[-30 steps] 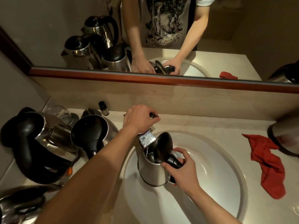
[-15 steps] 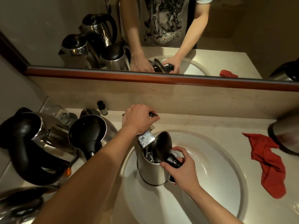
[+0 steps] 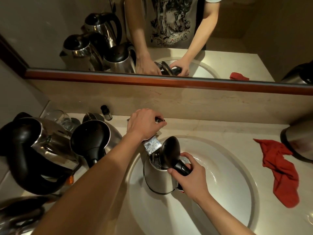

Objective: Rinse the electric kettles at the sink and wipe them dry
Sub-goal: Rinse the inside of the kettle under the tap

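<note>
A steel electric kettle [image 3: 159, 178] stands in the white sink basin [image 3: 237, 192] with its black lid flipped up, right under the square tap spout [image 3: 152, 145]. My right hand [image 3: 190, 178] grips its black handle. My left hand [image 3: 144, 124] is curled over the tap lever behind the basin. Two more steel kettles with black lids stand on the counter at the left: one [image 3: 94, 141] beside the sink, another [image 3: 37, 150] farther left. A red cloth [image 3: 281, 172] lies crumpled on the counter to the right.
Another kettle's steel body [image 3: 298, 141] stands at the right edge behind the cloth. A glass [image 3: 57, 117] and a small dark bottle [image 3: 105, 112] stand by the back wall at the left. A mirror [image 3: 237, 31] runs above the splashback. Dark kettle parts [image 3: 18, 216] fill the lower left corner.
Almost nothing has moved. Both hands keep the same holds on the tap lever and the kettle handle; the view has shifted slightly.
</note>
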Tool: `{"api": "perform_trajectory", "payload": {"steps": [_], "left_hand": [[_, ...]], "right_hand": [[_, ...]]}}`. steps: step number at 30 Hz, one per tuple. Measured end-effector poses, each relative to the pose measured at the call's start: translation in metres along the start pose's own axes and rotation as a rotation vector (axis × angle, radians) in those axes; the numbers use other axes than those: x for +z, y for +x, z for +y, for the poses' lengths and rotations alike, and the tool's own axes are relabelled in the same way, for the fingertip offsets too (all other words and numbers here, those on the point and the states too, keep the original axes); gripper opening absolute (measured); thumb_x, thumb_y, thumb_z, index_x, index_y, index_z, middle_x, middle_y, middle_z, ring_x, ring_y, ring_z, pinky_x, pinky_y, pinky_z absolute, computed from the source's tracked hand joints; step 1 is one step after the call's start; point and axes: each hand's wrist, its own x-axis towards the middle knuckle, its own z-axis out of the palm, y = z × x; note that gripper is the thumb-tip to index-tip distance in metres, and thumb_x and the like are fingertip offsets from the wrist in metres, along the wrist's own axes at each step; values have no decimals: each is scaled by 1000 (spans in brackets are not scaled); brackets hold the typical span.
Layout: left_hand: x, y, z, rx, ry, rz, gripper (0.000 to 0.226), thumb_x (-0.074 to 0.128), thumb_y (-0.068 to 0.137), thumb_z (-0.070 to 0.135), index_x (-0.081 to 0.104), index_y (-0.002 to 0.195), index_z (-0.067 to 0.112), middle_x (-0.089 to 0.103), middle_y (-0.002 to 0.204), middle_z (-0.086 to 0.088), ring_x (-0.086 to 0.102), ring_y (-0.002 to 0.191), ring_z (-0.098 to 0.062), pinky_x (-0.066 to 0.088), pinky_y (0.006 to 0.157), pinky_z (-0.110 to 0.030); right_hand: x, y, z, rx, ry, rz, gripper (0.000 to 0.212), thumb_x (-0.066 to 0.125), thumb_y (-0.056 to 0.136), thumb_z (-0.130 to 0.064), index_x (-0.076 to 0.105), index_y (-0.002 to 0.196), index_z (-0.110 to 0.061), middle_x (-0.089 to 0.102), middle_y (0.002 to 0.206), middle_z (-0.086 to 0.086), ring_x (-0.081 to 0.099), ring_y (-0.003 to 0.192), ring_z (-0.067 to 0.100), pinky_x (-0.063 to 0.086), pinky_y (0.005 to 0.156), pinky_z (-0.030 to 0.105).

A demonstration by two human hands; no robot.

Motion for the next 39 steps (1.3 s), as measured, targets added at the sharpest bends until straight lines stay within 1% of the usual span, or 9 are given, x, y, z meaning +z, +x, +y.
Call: {"api": "perform_trajectory", "payload": {"steps": [4,8,12,15,19,24,34,37,39], "left_hand": [[-1,-1,2,1,6,1,30,60,91,57,75,106,36,74,103,8,64,101,-21,41,82,-33],[-1,0,1,-3,10,-3,31,59,91,58,75,106,36,74,104,9,64,102,-20,43,83,-34],[-2,-1,1,4,16,1,31,60,91,57,75,107,35,74,105,9,65,102,-20,42,84,-34],[-2,-1,1,6,17,0,31,59,92,58,75,106,35,74,104,9,65,102,-20,43,84,-34],[-1,-1,2,3,20,-3,32,59,92,59,75,107,35,74,106,8,65,103,-21,45,85,-35],[-1,-1,1,1,20,-4,32,59,92,58,75,108,35,74,107,7,64,104,-22,43,85,-35],[0,-1,2,-6,14,-5,31,59,92,57,75,107,35,74,103,8,64,101,-22,44,83,-34],[0,-1,2,-2,18,-4,31,59,92,57,75,107,35,74,105,8,64,103,-22,40,81,-33],[0,-1,2,-1,23,-8,32,58,92,58,75,107,36,73,106,8,63,104,-22,41,82,-34]], "right_hand": [[0,2,4,-26,-79,2,55,80,65,-56,62,114,-41,67,63,-1,62,53,20,59,58,47],[1,1,11,-42,-115,12,56,79,66,-58,61,117,-43,68,63,-4,63,52,19,60,59,48],[3,2,15,-56,-173,5,60,76,68,-65,59,122,-43,67,65,-6,66,60,24,60,66,48],[3,2,14,-93,-231,-1,59,72,70,-67,59,122,-43,67,67,-8,66,67,23,59,71,43],[2,0,10,-119,-203,13,63,71,68,-65,60,124,-37,67,65,-8,65,63,10,57,67,35],[1,-1,8,-117,-186,5,68,71,66,-65,60,125,-33,66,63,-6,63,64,10,51,65,25],[1,1,7,-89,-153,-40,65,73,68,-60,56,125,-34,67,63,-2,64,57,14,56,64,36],[0,1,8,-88,-139,-43,65,73,68,-59,56,125,-33,66,63,1,61,58,14,53,65,35],[-1,2,8,-85,-141,-44,66,73,67,-60,56,125,-34,65,62,2,59,58,14,51,65,31]]}}
